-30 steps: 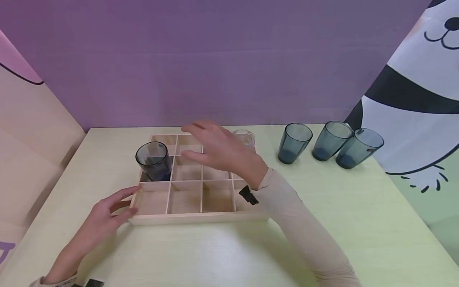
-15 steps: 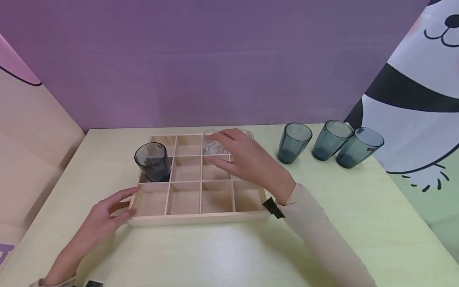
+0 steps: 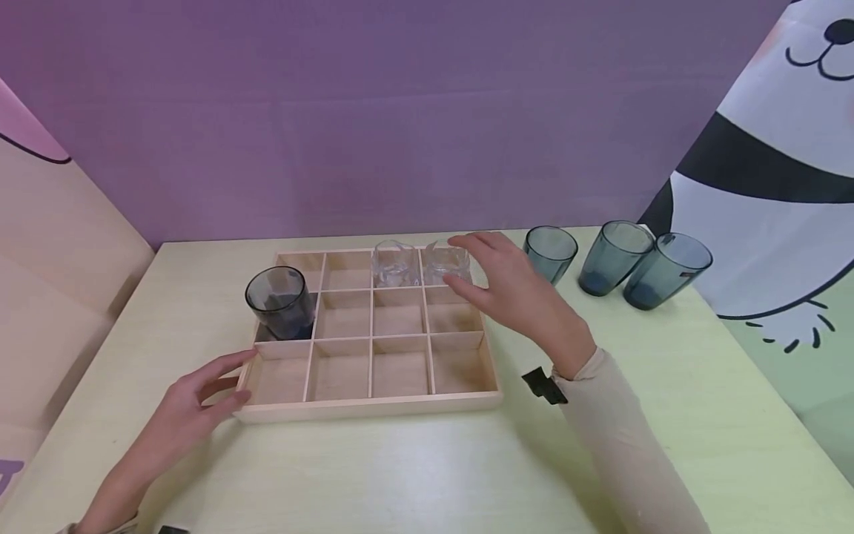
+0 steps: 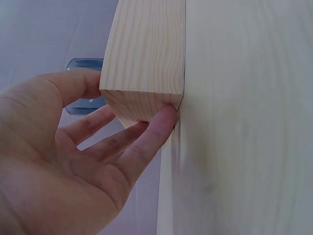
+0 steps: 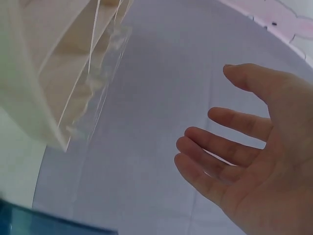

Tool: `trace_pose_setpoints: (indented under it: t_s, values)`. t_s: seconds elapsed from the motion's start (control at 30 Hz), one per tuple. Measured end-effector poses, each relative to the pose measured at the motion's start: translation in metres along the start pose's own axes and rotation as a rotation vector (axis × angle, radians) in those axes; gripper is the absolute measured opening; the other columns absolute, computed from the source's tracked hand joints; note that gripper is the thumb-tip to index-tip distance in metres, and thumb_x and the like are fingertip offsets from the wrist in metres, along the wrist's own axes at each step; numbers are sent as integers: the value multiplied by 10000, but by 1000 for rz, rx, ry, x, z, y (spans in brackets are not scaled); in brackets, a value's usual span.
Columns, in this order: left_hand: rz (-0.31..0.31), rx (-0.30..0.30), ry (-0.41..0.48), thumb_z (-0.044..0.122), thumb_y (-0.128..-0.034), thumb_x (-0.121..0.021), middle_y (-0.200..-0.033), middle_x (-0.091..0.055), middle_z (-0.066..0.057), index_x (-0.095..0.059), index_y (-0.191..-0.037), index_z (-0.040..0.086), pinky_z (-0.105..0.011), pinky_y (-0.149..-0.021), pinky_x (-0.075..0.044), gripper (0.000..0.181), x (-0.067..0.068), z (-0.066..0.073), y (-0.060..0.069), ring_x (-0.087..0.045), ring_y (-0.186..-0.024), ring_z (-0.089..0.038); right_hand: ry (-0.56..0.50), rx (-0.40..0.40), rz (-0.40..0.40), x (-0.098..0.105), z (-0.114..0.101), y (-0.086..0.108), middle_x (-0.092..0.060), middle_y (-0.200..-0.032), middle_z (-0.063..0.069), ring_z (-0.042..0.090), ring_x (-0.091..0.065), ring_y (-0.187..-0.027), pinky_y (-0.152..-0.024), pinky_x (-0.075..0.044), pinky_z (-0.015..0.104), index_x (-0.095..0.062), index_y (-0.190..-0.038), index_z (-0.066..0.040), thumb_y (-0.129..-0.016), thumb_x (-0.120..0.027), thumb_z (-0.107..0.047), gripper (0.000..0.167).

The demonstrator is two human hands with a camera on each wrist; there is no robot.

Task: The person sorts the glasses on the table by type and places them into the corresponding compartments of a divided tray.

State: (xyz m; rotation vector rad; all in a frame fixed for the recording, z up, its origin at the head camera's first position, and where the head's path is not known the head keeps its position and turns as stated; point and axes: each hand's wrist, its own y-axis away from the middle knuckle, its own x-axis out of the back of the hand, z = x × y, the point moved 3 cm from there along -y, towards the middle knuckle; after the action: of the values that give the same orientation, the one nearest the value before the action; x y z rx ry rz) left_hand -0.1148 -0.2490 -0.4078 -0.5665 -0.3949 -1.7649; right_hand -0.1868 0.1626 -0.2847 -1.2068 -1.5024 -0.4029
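A wooden box with square compartments point(image 3: 373, 406) lies on the table. My left hand point(image 3: 176, 419) rests its fingers against the box's left side near the front corner; in the left wrist view the fingers of that hand point(image 4: 93, 142) touch the pale wood point(image 4: 146, 54). A dark glass point(image 3: 280, 302) leans in a left-hand compartment. Two clear glasses point(image 3: 395, 265) point(image 3: 445, 262) sit side by side in the back row's right compartments. Empty, with its fingers spread, my right hand point(image 3: 523, 297) hovers at the box's back right, partly covering a blue-grey glass.
Right of the box stand three blue-grey glasses point(image 3: 552, 248) point(image 3: 615, 256) point(image 3: 669, 268), the two farther right close together. A purple backdrop point(image 3: 400, 133) rises behind the table point(image 3: 373, 482), and a panda picture point(image 3: 767, 222) is at the right.
A clear glass now shows in the third back compartment, where none was visible a second ago. My right hand has moved away from it to the right. My left hand has stayed at the box.
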Motion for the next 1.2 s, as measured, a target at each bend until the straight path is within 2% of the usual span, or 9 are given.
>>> trace_pose_setpoints:
  t_s: [0.13,0.33,0.47,0.67,0.8,0.97,1.03,1.13,1.2]
  values:
    - [2,-13,8,212,-974,-669,-1526,-424,-99,-486,-1479,181,-260,-792,-559,537,1,0,0,-563,-1212,-373,-13,-50,27,8,18,0,-558,-1362,111,311,-463,-1314,-1074,-386,498,-552,-1370,-64,-976,-647,-333,486]
    - [4,-30,7,203,-970,-675,-1519,-436,-94,-494,-1473,197,-257,-793,-560,534,0,0,0,-589,-1195,-274,0,-146,64,14,53,1,-523,-1393,146,354,-421,-1340,-1072,-377,531,-538,-1385,-59,-975,-646,-319,497]
    - [5,-41,4,198,-969,-676,-1514,-443,-102,-494,-1473,188,-263,-788,-562,536,0,1,0,-583,-1198,-289,36,-212,82,13,76,2,-504,-1405,172,391,-373,-1358,-1090,-335,563,-514,-1402,-43,-968,-655,-323,535]
    - [7,-38,-14,208,-971,-674,-1514,-443,-105,-493,-1473,180,-258,-793,-560,534,1,1,0,-593,-1185,-193,95,-279,126,8,104,4,-450,-1431,226,439,-349,-1343,-1098,-260,610,-499,-1404,-9,-949,-679,-318,579]
    - [5,-35,-18,209,-975,-668,-1517,-438,-102,-489,-1475,177,-253,-797,-558,532,0,1,0,-592,-1194,-228,107,-326,156,6,120,7,-425,-1437,237,453,-331,-1344,-1079,-238,649,-490,-1408,-14,-941,-689,-330,598]
    - [3,-32,-12,205,-974,-670,-1524,-434,-84,-491,-1474,177,-257,-799,-561,532,0,0,1,-566,-1154,-10,67,-374,144,5,132,11,-395,-1466,228,448,-307,-1369,-1071,-240,679,-458,-1432,-23,-940,-684,-380,648]
    - [3,-32,-3,193,-971,-673,-1527,-429,-89,-491,-1474,175,-255,-795,-561,536,0,1,1,-578,-1176,-73,58,-382,135,3,136,12,-390,-1475,227,450,-314,-1368,-1071,-267,668,-452,-1438,-29,-939,-679,-411,668]
    - [4,-29,6,180,-967,-676,-1526,-429,-97,-489,-1475,175,-252,-789,-560,541,1,2,1,-582,-1210,-257,60,-385,140,-1,139,12,-417,-1460,231,454,-359,-1343,-1058,-320,643,-478,-1414,-29,-934,-681,-422,653]
    - [5,-26,7,179,-967,-677,-1523,-431,-99,-489,-1475,176,-250,-790,-559,542,1,2,1,-577,-1214,-300,71,-385,156,-3,140,12,-445,-1440,231,449,-388,-1324,-1049,-339,630,-509,-1383,-30,-931,-685,-409,615]
